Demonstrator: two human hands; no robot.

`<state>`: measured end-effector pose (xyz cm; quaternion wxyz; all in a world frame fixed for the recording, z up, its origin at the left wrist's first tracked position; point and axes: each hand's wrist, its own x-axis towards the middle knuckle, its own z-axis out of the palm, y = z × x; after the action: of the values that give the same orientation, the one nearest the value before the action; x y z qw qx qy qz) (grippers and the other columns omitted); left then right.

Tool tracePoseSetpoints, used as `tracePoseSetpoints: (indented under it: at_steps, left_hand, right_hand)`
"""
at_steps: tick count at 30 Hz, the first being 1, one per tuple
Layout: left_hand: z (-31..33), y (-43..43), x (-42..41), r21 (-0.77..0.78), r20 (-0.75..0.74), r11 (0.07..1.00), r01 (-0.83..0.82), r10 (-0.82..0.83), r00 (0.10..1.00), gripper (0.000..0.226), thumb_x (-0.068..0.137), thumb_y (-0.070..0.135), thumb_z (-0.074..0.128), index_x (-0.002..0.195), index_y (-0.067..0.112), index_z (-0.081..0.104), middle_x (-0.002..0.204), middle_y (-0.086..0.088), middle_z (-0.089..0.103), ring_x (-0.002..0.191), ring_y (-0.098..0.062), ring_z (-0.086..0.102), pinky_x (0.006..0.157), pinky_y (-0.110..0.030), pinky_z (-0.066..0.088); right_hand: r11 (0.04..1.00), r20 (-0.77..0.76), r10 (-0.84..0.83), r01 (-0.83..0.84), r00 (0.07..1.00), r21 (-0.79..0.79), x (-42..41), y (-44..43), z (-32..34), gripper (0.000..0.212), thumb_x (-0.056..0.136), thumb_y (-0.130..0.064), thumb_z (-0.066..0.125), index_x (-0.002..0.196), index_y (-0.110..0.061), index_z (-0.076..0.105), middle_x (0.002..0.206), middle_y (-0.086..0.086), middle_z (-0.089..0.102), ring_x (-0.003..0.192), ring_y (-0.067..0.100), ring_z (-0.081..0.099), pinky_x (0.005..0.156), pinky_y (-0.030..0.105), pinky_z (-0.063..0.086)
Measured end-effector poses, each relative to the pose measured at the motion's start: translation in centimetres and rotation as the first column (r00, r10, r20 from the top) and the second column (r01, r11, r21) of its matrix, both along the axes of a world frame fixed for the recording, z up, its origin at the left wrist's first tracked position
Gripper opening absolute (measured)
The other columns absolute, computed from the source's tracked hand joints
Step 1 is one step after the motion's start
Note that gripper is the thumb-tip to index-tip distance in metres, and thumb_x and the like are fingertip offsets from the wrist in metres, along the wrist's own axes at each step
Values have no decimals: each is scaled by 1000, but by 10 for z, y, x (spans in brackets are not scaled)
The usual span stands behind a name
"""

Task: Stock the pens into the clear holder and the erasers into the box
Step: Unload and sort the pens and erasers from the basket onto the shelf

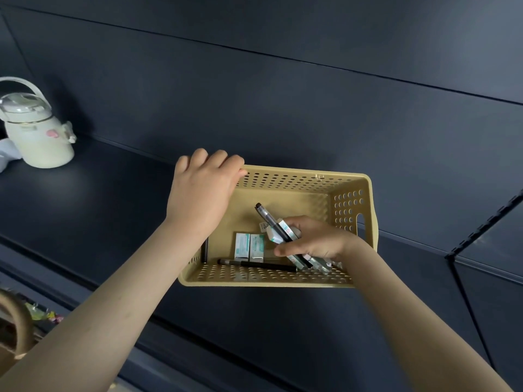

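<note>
Held pen (273, 223) runs diagonally, cap end toward the upper left, inside the basket (368, 210) at frame centre. Right grip (314, 239) is clenched round it plus held erasers (284, 226). Left grip (203, 188) has its fingers curled over the basket's upper-left corner. Second pen (254, 263) lies horizontal along the lower wall; two erasers (249, 247) sit just above it. Basket is on a dark shelf (99, 210).

Both forearms, left hand (204, 190) and right hand (318, 239) are bare.
</note>
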<state>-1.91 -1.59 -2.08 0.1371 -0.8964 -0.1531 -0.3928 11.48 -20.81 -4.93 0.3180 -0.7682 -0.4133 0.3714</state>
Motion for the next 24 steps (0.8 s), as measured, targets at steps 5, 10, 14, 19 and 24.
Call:
tracePoseSetpoints:
  at_steps: [5, 10, 14, 19, 24]
  left_hand:
    - [2, 3, 3, -37, -32, 998, 41, -42, 999, 26, 101, 33, 45, 106, 16, 64, 93, -5, 66, 85, -32, 56, 73, -43, 42]
    - [3, 11, 13, -95, -76, 994, 54, -61, 995, 24, 99, 34, 48, 103, 17, 65, 90, -3, 66, 83, -31, 57, 72, -42, 43]
    - [3, 19, 23, -158, -149, 985, 62, -86, 985, 27, 100, 35, 43, 106, 18, 64, 94, -2, 67, 88, -32, 58, 75, -42, 44]
    - [5, 27, 35, -241, -225, 968, 74, -130, 966, 29, 102, 35, 40, 113, 19, 62, 105, -1, 68, 98, -30, 58, 81, -42, 43]
    - [3, 36, 49, -307, -304, 949, 68, -165, 938, 30, 103, 37, 37, 117, 23, 59, 108, 2, 67, 102, -25, 58, 85, -39, 45]
  right_hand:
    - [992, -40, -20, 25, 999, 125, -6, -6, 14, 22, 88, -20, 72, 105, -30, 63, 88, -24, 67, 84, -8, 62, 74, 8, 42]
    - [956, -81, -86, 105, 993, 275, -10, -11, 21, 19, 89, -20, 70, 82, -35, 63, 70, -20, 60, 70, 2, 58, 71, 19, 43]
    - [892, -173, -177, 233, 969, 388, -10, -15, 25, 19, 89, -24, 71, 80, -38, 63, 72, -16, 59, 70, 7, 58, 71, 27, 44]
    - [737, -362, -407, 535, 839, 412, -12, -11, 35, 33, 83, -37, 74, 107, -20, 59, 91, -1, 68, 90, 17, 66, 85, 35, 53]
    - [488, -653, -494, 805, 574, 338, -11, -9, 44, 38, 82, -33, 76, 114, -20, 61, 102, 7, 70, 89, 20, 69, 68, 32, 56]
